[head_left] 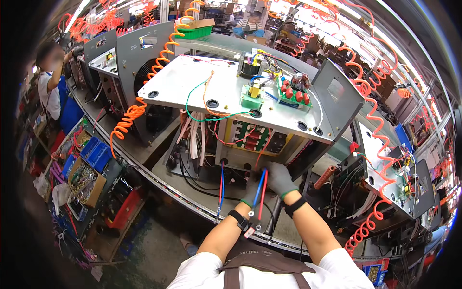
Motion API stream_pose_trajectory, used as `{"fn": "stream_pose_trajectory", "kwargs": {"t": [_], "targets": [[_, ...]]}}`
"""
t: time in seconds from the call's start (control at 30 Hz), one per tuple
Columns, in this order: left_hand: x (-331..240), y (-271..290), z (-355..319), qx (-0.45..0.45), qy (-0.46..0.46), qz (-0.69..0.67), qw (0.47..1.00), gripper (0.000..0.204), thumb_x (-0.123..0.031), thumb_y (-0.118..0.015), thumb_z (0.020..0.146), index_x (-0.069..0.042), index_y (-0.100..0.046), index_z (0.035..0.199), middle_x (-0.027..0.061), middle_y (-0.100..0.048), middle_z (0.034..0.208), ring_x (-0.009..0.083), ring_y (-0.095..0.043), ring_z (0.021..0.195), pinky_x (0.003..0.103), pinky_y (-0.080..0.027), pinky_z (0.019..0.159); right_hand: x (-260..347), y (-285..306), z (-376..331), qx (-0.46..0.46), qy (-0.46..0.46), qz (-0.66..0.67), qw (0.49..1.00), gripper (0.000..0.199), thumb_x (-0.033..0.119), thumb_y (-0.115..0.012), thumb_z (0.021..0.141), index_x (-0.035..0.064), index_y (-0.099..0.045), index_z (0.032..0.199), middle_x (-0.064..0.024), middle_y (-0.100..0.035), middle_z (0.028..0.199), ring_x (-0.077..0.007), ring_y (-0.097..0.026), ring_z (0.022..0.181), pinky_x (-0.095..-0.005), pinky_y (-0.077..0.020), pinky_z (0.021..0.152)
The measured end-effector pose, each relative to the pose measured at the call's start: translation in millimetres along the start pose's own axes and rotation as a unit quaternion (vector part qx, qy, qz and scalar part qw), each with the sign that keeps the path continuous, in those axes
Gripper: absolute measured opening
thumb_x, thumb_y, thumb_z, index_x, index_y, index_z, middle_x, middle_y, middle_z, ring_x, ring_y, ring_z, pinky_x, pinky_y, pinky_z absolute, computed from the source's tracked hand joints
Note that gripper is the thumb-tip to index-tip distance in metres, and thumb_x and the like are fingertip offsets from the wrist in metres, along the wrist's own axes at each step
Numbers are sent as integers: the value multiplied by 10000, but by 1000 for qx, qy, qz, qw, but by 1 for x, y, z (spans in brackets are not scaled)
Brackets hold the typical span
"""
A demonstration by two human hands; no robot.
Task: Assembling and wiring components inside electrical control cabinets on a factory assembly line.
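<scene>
Both my hands wear grey gloves and work low at the front of an open metal machine chassis (250,158). My right hand (281,179) is closed, its fingers curled around the top of a pair of red and blue wires (259,193). The ring-lug ends of those wires hang down between my forearms. Just left of it, my left hand (250,189) reaches in close to the same wires; its fingers are mostly hidden. Another blue and red wire pair (222,185) hangs from a hole in the front panel. A loose green wire (188,103) lies over the metal top plate (173,79).
Circuit boards with red components (294,94) sit on the top plate beside an upright grey panel (337,98). Similar chassis stand left and right along the curved line. Orange coiled hoses (129,118) hang nearby. Blue bins (95,153) stand lower left; a co-worker (50,86) is far left.
</scene>
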State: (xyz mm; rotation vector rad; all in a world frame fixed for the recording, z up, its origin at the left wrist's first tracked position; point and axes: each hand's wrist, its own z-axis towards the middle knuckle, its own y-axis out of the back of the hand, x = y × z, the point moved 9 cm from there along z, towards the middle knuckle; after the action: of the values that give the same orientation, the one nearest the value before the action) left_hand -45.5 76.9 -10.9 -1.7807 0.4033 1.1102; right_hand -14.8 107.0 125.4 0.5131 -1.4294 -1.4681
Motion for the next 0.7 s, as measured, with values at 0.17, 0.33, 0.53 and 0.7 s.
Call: {"fn": "stream_pose_trajectory", "kwargs": {"t": [0.17, 0.33, 0.53, 0.7], "targets": [[19, 46, 20, -46, -29, 126, 990, 340, -274, -414, 1000, -77, -466, 1273, 68, -558, 1197, 156, -540, 1066, 319, -474, 865, 28, -5, -3, -53, 62, 33, 996, 225, 181, -564, 805, 58, -628, 982, -199, -609, 813, -401, -584, 790, -488, -460, 687], [9, 25, 11, -88, -261, 823, 496, 323, -225, -523, 883, -58, -569, 1156, 158, -616, 1120, 323, -608, 998, 407, -487, 806, 47, 10, -15, -19, 5, 6, 1000, 254, 192, -567, 807, 87, -617, 1033, -163, -615, 894, -378, -588, 828, -464, -474, 707], [-40, 9, -18, -7, -147, 616, 774, 303, -259, -441, 907, -86, -586, 1108, 149, -626, 1077, 336, -616, 949, 425, -510, 765, 20, 11, -32, -96, 6, 8, 995, 268, 170, -633, 792, 134, -620, 1057, -130, -600, 997, -356, -574, 945, -428, -485, 771], [4, 64, 1, -126, -130, 625, 759, 271, -209, -406, 921, -32, -606, 965, 193, -645, 920, 343, -644, 834, 441, -526, 674, 42, 14, -42, -139, 50, 50, 988, 245, 188, -630, 810, 142, -629, 1051, -105, -612, 1052, -325, -591, 939, -410, -494, 783]]}}
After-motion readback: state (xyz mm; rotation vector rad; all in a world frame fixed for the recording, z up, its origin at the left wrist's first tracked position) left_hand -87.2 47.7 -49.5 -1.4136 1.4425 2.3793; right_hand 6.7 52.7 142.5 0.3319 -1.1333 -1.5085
